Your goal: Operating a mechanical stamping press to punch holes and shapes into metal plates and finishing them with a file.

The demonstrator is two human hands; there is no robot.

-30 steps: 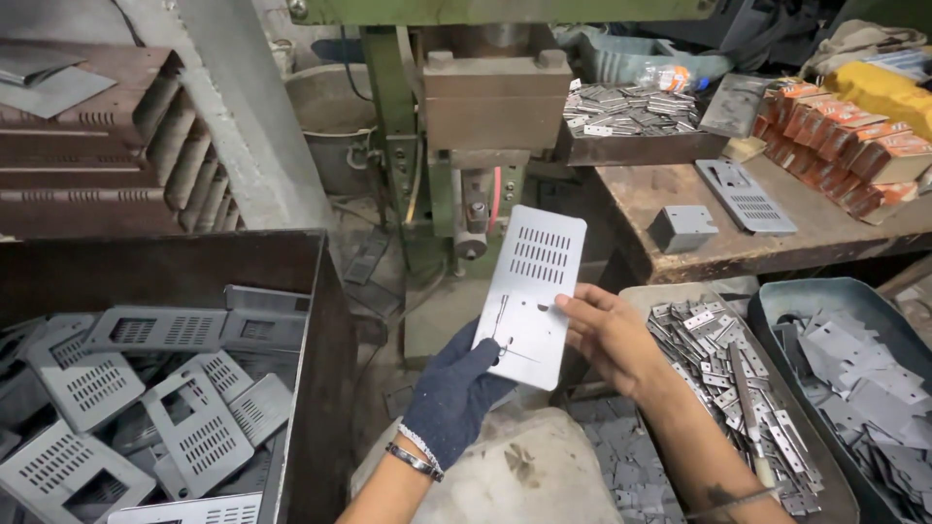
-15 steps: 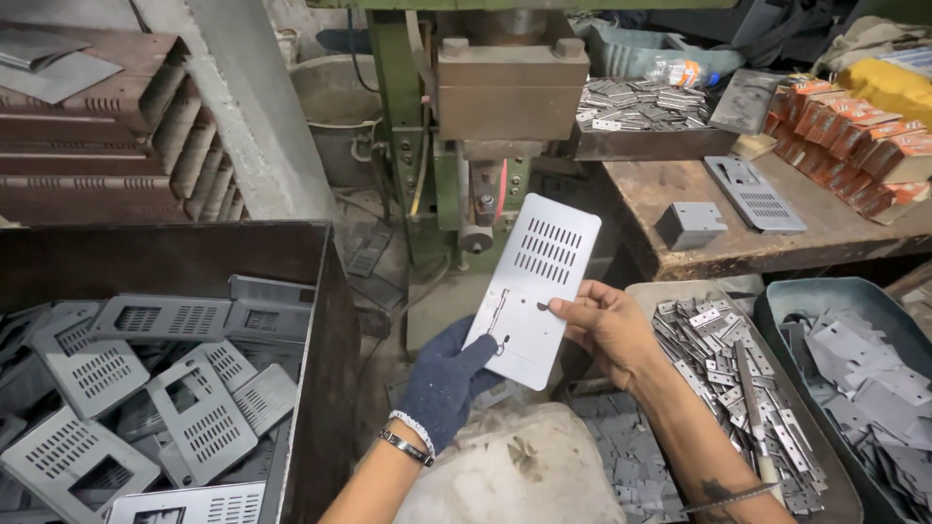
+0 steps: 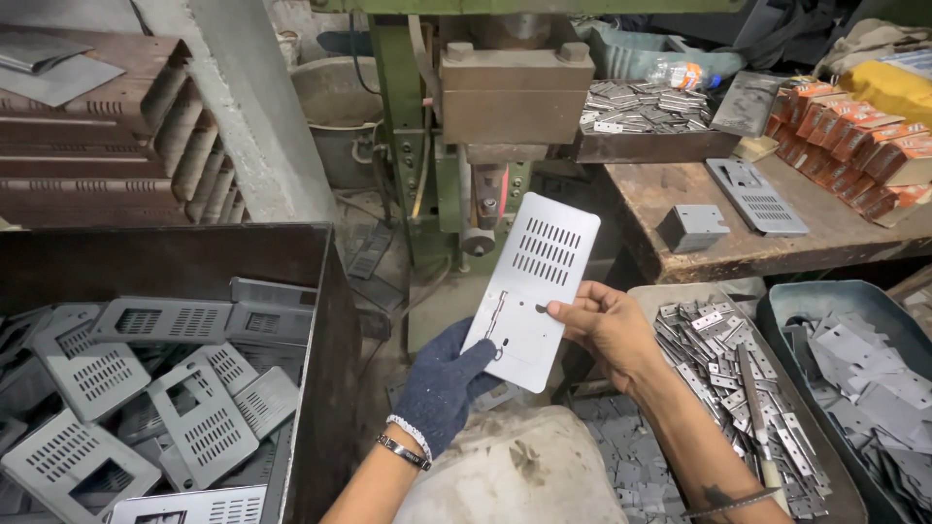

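1. Worn brown wooden workbench point(image 3: 680, 209) at right: surface scuffed and stained.
2. On it, a small grey folded sheet-metal bracket point(image 3: 693, 227) near the front edge.
3. Beside that, a flat grey perforated metal plate point(image 3: 755, 196), lying flat, apart from the bracket.
4. Along the far right, a row of orange cardboard boxes point(image 3: 847, 146), leaning against one another.
5. At the back, a shallow dark metal tray point(image 3: 650, 146) heaped with small grey stamped metal pieces point(image 3: 646, 105).
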